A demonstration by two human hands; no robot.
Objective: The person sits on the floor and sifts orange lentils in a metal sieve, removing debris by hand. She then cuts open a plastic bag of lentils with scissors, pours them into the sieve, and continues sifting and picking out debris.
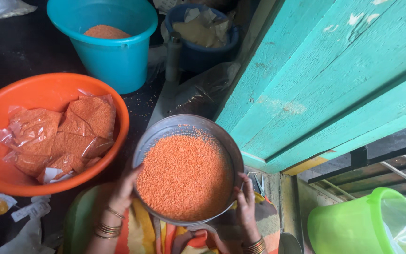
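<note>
Head view: left hand and right hand each grip opposite rims of a round metal pan, fingers clenched on its edge. Pan sits over the person's lap, filled with red lentils. Left of it, an orange basin contains clear packets of lentils. Behind, a teal bucket holds more. A green bucket stands at lower right.
</note>
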